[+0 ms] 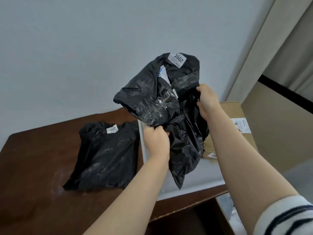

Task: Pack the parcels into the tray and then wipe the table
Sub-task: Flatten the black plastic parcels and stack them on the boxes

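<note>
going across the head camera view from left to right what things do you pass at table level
Dark wooden table → black parcel labelled 2001 lying flat → left hand → black parcel labelled 2002, held up in both hands → right hand → cardboard box.

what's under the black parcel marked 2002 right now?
The parcel marked 2002 is held up by both hands. Below it: the white tray and part of a cardboard box in it. The tray floor directly under the parcel is hidden.

wall [84, 48]: pale grey | table [33, 184]: dark brown | curtain [288, 39]: possibly beige
</note>
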